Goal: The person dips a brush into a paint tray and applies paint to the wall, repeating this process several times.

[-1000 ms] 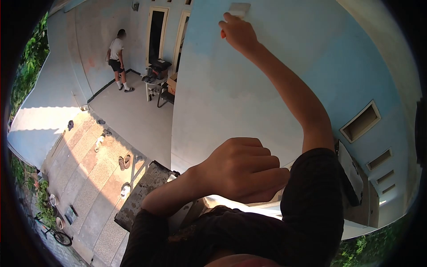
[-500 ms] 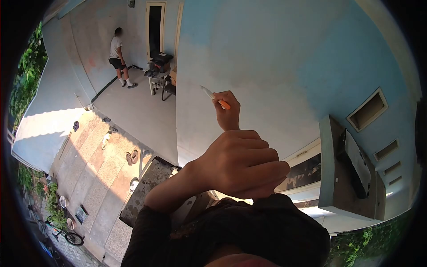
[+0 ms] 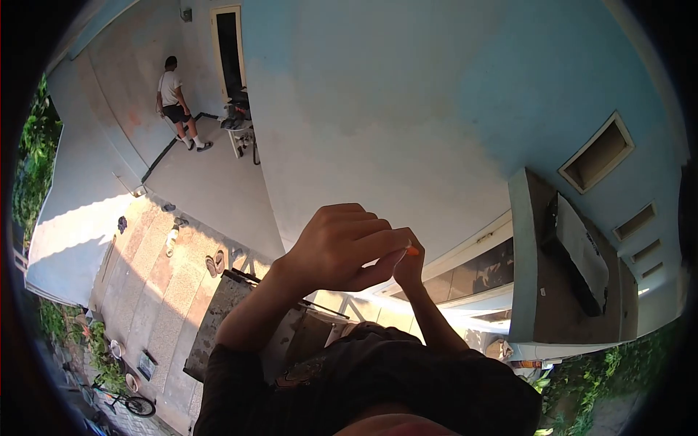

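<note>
Three hazards, by size. First, a fall: the viewpoint looks high above the paving (image 3: 156,272), and a lean or misplaced foot could cause one; the footing is hidden. Second, a dropped orange-handled tool (image 3: 413,251), should the grip prove loose. Third, a nicked or smeared fingertip, as the tool's thin pale edge sits right beside the left fingers.

Hands, two. Left hand (image 3: 336,245): raised, fingers curled inward, back outward; whether anything lies within cannot be told. Right hand (image 3: 411,272): partly behind the left, fingers pinching the tool, whose orange part shows at the fingertips, near the left hand's knuckles.

Counted stock, largest first. House wall, one (image 3: 378,116), blue with paler grey patches. Projecting ledge, one (image 3: 520,254), bearing one dark-edged white panel (image 3: 582,251). Narrow doorway, one (image 3: 229,54), dark within. Distant person, one (image 3: 171,91), upright, in white top and dark shorts. Bicycle, one (image 3: 139,406), partly seen. Framed wall openings, four (image 3: 598,152), in a row diminishing with distance. Brown sandals, two (image 3: 214,264), side by side.
</note>
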Demonstrator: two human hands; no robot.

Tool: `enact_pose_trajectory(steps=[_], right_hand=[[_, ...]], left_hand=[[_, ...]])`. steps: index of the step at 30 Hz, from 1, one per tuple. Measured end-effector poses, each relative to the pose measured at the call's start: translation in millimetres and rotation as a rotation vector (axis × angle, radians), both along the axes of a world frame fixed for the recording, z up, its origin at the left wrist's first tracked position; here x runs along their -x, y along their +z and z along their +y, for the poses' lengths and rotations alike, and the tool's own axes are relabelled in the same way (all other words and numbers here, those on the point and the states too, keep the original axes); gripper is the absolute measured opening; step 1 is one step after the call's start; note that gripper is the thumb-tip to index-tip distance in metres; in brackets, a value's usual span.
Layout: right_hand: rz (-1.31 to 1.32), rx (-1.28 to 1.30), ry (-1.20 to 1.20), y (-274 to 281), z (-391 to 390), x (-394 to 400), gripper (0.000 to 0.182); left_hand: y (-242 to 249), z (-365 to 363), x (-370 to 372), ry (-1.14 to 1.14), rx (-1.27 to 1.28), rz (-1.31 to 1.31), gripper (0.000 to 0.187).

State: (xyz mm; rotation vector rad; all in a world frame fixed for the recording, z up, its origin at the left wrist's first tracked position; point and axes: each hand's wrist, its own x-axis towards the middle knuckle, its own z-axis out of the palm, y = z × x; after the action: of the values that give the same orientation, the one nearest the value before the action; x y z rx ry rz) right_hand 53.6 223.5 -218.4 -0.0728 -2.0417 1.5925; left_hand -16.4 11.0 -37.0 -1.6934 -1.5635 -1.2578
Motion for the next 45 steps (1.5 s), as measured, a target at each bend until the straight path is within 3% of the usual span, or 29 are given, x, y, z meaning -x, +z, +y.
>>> enact_pose_trajectory(steps=[9, 21, 32, 34, 36, 38, 41, 42, 45], right_hand=[[0.043, -0.059, -0.133, 5.2, 42.0, -18.2, 0.016], [0.148, -0.09, -0.201, 27.8, 35.2, -31.8, 0.018], [0.253, -0.156, -0.218, 123.9, -3.1, -131.0, 0.015], [0.217, -0.268, -0.207, 152.7, -9.7, -162.1, 0.015], [0.314, -0.19, -0.164, 170.1, -6.6, -187.5, 0.018], [0.341, -0.292, -0.177, 195.1, 8.7, -216.6, 0.023], [0.535, -0.486, -0.317, 232.3, 51.6, -251.9, 0.032], [0.567, -0.558, -0.407, 248.1, 69.6, -264.5, 0.027], [0.546, -0.458, -0.888, 291.8, 117.6, -286.5, 0.023]], left_hand=[[-21.4, 19.3, 19.2, 0.072, 0.148, -0.05, 0.015], [-24.3, 27.2, 1.8, -0.044, 0.166, -0.09, 0.017], [-29.0, 33.9, -17.0, -0.183, 0.166, -0.222, 0.014], [-34.6, 35.8, -18.0, -0.208, 0.18, -0.241, 0.014], [-40.0, 37.7, -18.4, -0.233, 0.179, -0.269, 0.015], [-37.0, 38.7, -21.2, -0.237, 0.195, -0.24, 0.019], [-39.6, 41.0, -24.3, -0.256, 0.201, -0.27, 0.018], [-41.2, 40.9, -25.9, -0.251, 0.201, -0.298, 0.016], [-46.8, 44.4, -31.8, -0.263, 0.241, -0.283, 0.016]])
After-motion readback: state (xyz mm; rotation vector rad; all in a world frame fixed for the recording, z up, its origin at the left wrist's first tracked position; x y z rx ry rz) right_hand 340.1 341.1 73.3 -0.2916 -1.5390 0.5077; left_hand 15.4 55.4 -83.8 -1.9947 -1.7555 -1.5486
